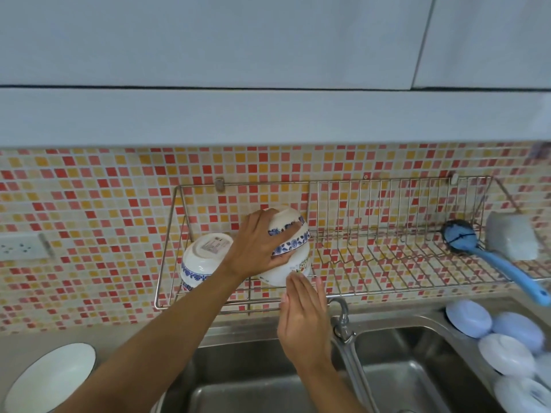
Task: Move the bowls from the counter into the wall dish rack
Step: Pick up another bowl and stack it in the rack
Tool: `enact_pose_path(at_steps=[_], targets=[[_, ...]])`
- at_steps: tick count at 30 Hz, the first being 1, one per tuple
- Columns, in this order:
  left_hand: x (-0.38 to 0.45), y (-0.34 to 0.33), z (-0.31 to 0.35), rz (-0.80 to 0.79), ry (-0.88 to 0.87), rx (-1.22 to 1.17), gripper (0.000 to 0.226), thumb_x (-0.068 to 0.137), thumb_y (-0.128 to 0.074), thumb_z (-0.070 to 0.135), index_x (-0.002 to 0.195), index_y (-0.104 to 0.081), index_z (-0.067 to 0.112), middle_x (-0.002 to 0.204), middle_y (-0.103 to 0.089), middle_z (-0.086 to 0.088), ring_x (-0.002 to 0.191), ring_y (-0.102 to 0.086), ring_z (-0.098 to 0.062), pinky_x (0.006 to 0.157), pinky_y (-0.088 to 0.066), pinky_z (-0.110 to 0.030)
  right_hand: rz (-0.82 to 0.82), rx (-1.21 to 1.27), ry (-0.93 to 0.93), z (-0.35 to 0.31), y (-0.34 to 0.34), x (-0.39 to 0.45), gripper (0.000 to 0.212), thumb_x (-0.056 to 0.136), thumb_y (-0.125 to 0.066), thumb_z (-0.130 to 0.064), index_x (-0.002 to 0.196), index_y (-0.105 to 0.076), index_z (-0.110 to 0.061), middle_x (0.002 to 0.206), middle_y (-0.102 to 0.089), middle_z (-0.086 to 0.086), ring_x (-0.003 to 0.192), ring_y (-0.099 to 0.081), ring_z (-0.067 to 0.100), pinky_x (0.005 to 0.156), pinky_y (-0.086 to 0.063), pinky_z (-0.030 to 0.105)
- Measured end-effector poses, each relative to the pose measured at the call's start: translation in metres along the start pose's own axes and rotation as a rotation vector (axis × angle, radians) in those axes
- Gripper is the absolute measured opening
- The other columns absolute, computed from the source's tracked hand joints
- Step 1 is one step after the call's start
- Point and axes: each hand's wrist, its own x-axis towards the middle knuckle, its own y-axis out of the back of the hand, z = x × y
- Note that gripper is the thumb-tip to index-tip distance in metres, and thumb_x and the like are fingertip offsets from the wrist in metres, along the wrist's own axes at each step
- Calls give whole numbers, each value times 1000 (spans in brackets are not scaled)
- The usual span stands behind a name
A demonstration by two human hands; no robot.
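Three bowls sit in the wall rack (343,234): one bowl (202,260) at nine o'clock, label unreadable, and a stack. The left hand (256,248) grips the stack's top bowl (290,234); the right hand (302,317), fingers flat, touches the lower bowl (293,271).

- One head-worn wide-angle view, looking forward and slightly down from above the sink (402,368).
- It faces the tiled wall (89,204) squarely, close enough that the wall dish rack (372,234) spans the middle and both forearms enter from below.
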Motion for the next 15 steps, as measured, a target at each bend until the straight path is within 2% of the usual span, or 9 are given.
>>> enact_pose_path(at_steps=[6,9,12,15], targets=[[0,-5,0,-84,-110,26,52,89,-47,56,133,-53,30,126,-52,-21,110,-48,-36,90,-42,-46,4,-10,6,-1,2,1,40,97,-41,-24,115,-68,-3,118,-69,10,116,-62,20,112,-31,46],[0,-5,0,-125,-97,6,54,89,-48,58,136,-49,32,129,-51,-21,113,-48,-37,93,-43,-47,-38,-26,12,4,4,-3,42,98,-41,-28,120,-65,-3,124,-66,11,122,-58,23,118,-22,44],[0,-2,1,-152,-86,-6,54,90,-47,59,138,-47,33,131,-50,-20,115,-47,-37,94,-42,-47,-125,-83,-88,11,10,-7,54,100,-33,-39,137,-50,-3,145,-48,12,139,-38,27,119,-13,46],[-2,2,4,-185,-72,-11,55,90,-45,60,139,-45,36,134,-46,-18,118,-44,-35,96,-41,-47,-176,-118,-148,17,17,-7,65,102,-20,-49,147,-33,-4,156,-29,12,147,-19,27,120,-8,44]])
